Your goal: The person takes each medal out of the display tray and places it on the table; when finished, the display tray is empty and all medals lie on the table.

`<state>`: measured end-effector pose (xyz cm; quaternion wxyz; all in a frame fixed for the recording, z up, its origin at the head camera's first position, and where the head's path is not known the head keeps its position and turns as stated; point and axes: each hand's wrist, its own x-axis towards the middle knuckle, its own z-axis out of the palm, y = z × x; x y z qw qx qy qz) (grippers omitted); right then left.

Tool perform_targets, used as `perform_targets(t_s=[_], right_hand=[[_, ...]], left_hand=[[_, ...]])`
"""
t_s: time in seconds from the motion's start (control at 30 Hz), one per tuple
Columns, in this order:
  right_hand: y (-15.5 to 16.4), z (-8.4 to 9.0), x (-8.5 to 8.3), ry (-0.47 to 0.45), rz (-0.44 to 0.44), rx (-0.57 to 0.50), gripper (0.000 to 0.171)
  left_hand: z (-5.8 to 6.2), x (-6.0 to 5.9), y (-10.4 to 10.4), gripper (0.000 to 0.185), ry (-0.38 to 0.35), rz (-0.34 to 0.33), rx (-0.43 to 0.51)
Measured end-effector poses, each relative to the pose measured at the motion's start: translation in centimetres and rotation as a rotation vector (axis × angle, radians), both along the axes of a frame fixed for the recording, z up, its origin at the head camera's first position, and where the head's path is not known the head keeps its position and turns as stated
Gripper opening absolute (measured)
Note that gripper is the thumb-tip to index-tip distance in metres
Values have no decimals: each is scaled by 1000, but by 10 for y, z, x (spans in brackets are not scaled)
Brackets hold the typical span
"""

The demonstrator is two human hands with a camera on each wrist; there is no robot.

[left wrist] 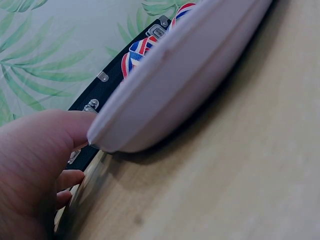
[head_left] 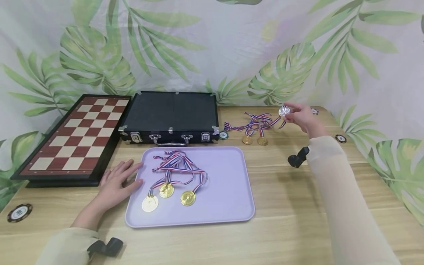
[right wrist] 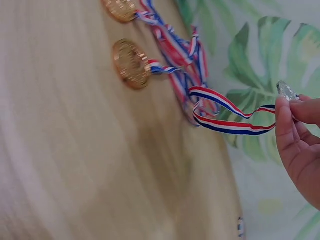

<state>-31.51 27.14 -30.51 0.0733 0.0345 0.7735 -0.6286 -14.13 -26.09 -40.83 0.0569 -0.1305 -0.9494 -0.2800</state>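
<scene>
Light wooden table [head_left: 298, 221] fills the lower frame. Directly on it: red-and-cream chessboard [head_left: 77, 138] at left, black hard case [head_left: 170, 116] centre top, lavender plastic tray [head_left: 228, 184] centre, poker chip [head_left: 20, 212] lower left.

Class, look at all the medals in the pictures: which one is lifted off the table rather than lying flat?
The silver medal pinched in the right hand. It is the only silver one; the gold medals lie on the tray or the table.
</scene>
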Motion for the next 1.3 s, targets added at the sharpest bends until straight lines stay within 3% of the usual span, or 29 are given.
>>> perform_targets(t_s=[0.33, 0.53, 0.73, 0.93, 1.13, 1.3], right_hand=[[1, -40, 13, -34, 81, 111, 54], [0, -44, 16, -23, 66, 107, 54], [-7, -27, 6, -6, -1, 83, 53], [-16, -8, -8, 71, -74, 36, 53], [-45, 36, -13, 116, -29, 77, 53], [-71, 70, -16, 178, 28, -113, 52]], left_hand=[[1, 1, 0, 53, -4, 4, 3], [2, 1, -1, 53, 0, 4, 0], [1, 1, -2, 53, 4, -3, 3], [-1, 0, 1, 53, 5, -11, 8], [-1, 1, 0, 53, 3, -6, 3], [1, 1, 0, 53, 2, -3, -2]])
